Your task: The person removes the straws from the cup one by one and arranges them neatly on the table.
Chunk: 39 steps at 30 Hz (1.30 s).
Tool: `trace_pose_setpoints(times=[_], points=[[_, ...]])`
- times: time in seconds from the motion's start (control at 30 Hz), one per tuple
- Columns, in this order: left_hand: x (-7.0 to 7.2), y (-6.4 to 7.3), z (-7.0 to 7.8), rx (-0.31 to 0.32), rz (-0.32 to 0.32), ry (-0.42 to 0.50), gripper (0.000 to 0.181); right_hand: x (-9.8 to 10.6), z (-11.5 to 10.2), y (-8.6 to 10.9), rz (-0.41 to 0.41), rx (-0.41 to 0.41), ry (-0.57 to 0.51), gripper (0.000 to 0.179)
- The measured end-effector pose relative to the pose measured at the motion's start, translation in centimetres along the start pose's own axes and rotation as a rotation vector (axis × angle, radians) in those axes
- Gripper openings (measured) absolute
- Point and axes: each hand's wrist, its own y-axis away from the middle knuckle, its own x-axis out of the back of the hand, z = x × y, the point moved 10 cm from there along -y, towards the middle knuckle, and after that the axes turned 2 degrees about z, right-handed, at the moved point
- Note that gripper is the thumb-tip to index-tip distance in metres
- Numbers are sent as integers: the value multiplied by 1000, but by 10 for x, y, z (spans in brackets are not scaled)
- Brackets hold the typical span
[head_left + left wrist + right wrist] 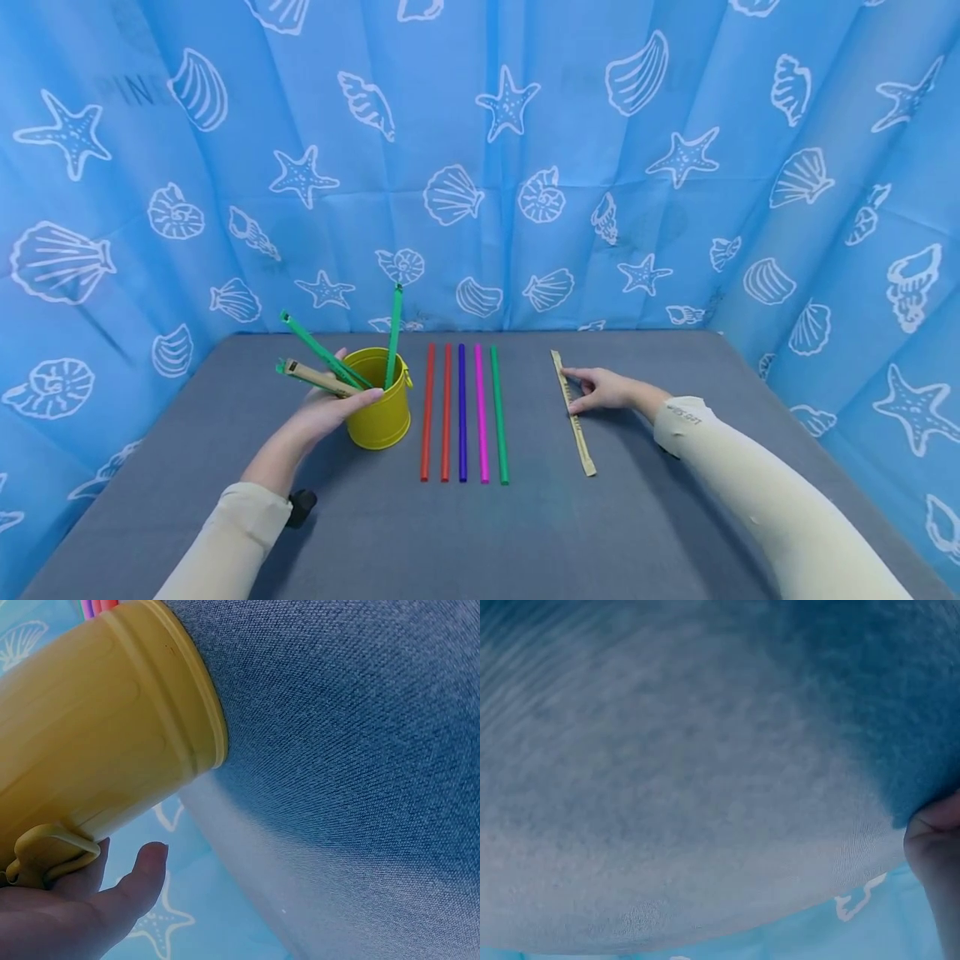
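Observation:
My left hand (330,412) grips the yellow bucket (378,421) from its left side, the thumb at the rim and the other fingers partly hidden behind. Green sticks (309,340) and a brown paper-wrapped stick (307,377) lean out of the bucket. In the left wrist view the bucket (105,727) looks tilted, with fingers (139,889) near its side loop. At the right, my right hand (603,390) holds a slim brown paper-wrapped stick (579,437) at the table, index finger and thumb on its upper half. The right wrist view shows only part of that hand (937,840).
Between the hands lie two red sticks (447,417), a blue stick (462,417), a pink stick (482,417) and a green stick (499,417), side by side. A grey cloth covers the table (525,542). A blue shell-patterned curtain (465,242) surrounds its back and sides.

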Motion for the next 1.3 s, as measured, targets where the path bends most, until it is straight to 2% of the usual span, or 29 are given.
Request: trace_pose_setpoints(times=[0.2,0.63,0.87,1.07,1.17,1.3], points=[[6,3,-2,3,12,-22,100,-3,-1,-7,-4,-30,2,77],[11,5,-4,-1,12,14,99,-3,-8,-16,7,-4,19,76],[6,3,-3,-11,-3,15,99,-1,-7,-10,18,22,5,77],[4,-1,3,-26,1,14,99,6,-3,-2,12,-24,-53,77],[3,-1,4,-30,3,21,98,14,-9,-1,43,-13,-79,75],[0,-1,4,-31,-3,9,98,28,-31,-1,142,55,-128,68]])
